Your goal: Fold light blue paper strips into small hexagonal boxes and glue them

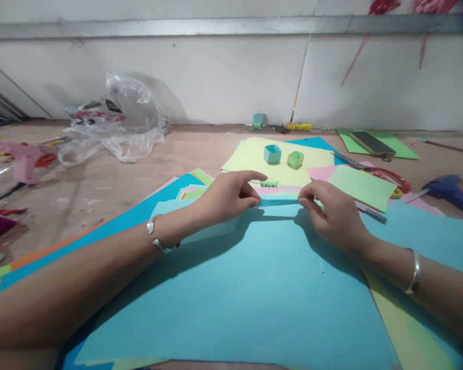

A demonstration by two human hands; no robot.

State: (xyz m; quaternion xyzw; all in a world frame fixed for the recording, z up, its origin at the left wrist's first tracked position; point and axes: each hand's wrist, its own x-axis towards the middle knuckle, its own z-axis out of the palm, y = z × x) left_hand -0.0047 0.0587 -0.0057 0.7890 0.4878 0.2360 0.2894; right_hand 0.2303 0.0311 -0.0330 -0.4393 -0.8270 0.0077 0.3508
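Note:
A narrow blue paper strip (pixel 278 202) is stretched level between my two hands, just above a large light blue paper sheet (pixel 254 288). My left hand (pixel 231 192) pinches its left end between thumb and a finger, with the index finger reaching out over it. The other end is pinched by my right hand (pixel 327 213), fingers curled in. Beyond the strip, a small blue paper box (pixel 272 154) and a small green paper box (pixel 295 160) stand on a pale yellow sheet (pixel 243 159). Partly under my right hand lies a pen-like stick (pixel 372 213).
Red-handled scissors (pixel 389 177) and a light green paper (pixel 364 187) lie right of the boxes. A blue glue gun (pixel 451 192) is at far right, a pink glue gun (pixel 23 156) at far left. A plastic bag (pixel 119 123) and a phone (pixel 371 143) sit near the wall.

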